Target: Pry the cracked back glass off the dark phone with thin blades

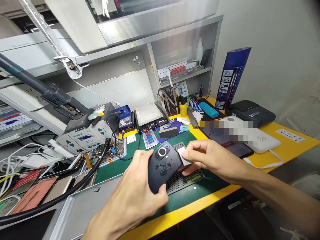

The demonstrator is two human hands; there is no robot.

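Note:
My left hand (pixel 140 190) grips a dark smartphone (pixel 163 166) by its edges, fingers on the far side and thumb at the near side. The phone's back faces up, tilted, with a round camera module near the top and dark, wet-looking patches below it. A small white piece (pixel 183 156), perhaps folded tissue or a pad, is pinched in my right hand (pixel 203 156) close to the phone's right edge. Whether it touches the phone I cannot tell. Beneath the phone lies a perforated metal plate (pixel 175 183) on a green mat (pixel 207 196).
A second phone (pixel 220 143) and a white power bank (pixel 265 140) with a cable lie at the right. A grey tray (pixel 82 206) and a black hose (pixel 100 163) are at the left. Behind stand a yellow bottle (pixel 183 108), a heating plate (pixel 150 116) and a tool holder (pixel 170 100).

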